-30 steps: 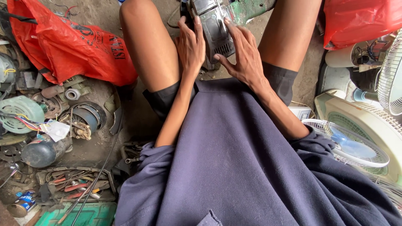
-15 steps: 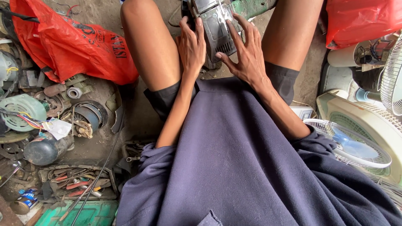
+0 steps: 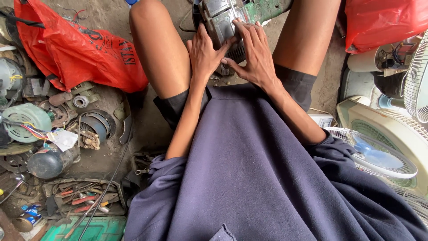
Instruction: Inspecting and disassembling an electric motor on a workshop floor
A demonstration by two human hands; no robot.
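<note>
**Both hands pressed on the motor housing**

Left hand [image 3: 203, 56] and right hand [image 3: 254, 56] both laid on the grey metal motor housing [image 3: 220, 20], fingers spread and curled over it rather than clenched; right index finger reaching across toward the left thumb. Since a second ago: right hand slid inward and lower on the casing, grip looking firmer, suggesting bracing or prying. Housing sitting on the ground between the bare knees, long axis running away from the body, far end cropped. Red plastic bag [image 3: 76, 49] well left of the housing; white fan grille [image 3: 370, 151] well right.
</note>
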